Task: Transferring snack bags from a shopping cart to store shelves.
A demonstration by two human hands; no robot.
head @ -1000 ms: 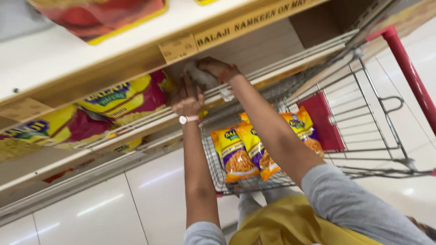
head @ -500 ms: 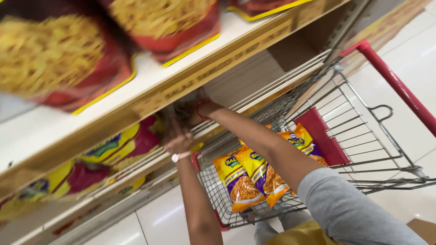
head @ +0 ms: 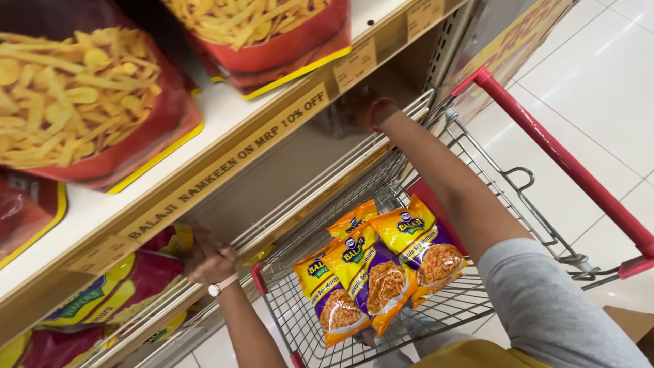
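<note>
- The shelving unit (head: 225, 160) ran diagonally from lower left to upper right of the frame; its upper board carried large red snack bags (head: 82, 102) of pale yellow sticks, and its front lip bore a price strip.
- The shopping cart (head: 477, 204), wire-sided with a red handle, stood at centre right, its near rim pressed close under the shelf's wire edge, so little room was left between cart and shelf; open white floor (head: 599, 75) lay at upper right.
- Three yellow-and-purple snack packets (head: 371, 272) already lay in the cart basket, overlapping, at lower centre; judged from this, part of the loading was done, and more red and yellow packets (head: 129, 286) remained on the lower shelf at lower left.
- The right hand (head: 357, 109) reached into the shadowed lower shelf at upper centre; whether it was closed on anything could not be told.
- The left hand (head: 208, 259), with a pale wrist band, rested at the lower shelf's wire edge, fingers curled beside the red and yellow packets; a grip on one could not be confirmed.
</note>
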